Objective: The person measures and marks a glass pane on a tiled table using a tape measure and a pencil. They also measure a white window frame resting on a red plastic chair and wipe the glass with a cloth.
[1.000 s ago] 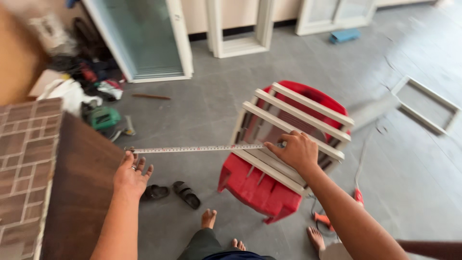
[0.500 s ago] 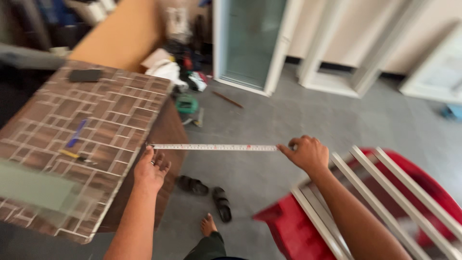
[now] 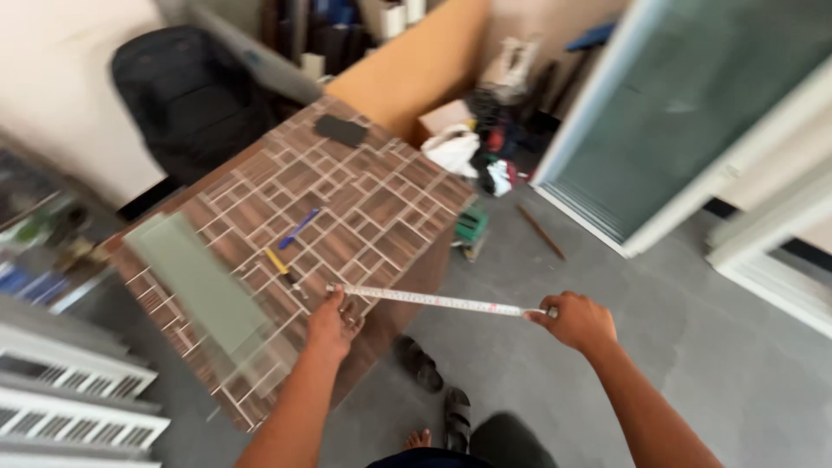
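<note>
A white measuring tape blade [image 3: 438, 300] is stretched level between my two hands. My left hand [image 3: 334, 325] pinches its left end just over the front edge of a brick-patterned tabletop [image 3: 347, 195]. My right hand [image 3: 579, 321] is closed on the tape's other end, out over the grey floor. On the tabletop lie a pale green glass strip [image 3: 195, 282], a yellow-handled tool [image 3: 282, 267], a blue pen [image 3: 299, 228] and a small black object [image 3: 340, 130].
Sandals [image 3: 433, 386] lie on the grey floor by my bare foot [image 3: 418, 438]. A white-framed glass panel [image 3: 685, 121] leans at the right. Clutter and a green tool [image 3: 472, 227] sit behind the table. A black chair [image 3: 186, 95] stands at the back left; white louvred frames [image 3: 69, 399] are at the left.
The view has swung left, away from the red chair with the white frame toward the brick-patterned table. Both hands carried the stretched tape along, and the left hand now sits over the table edge.
</note>
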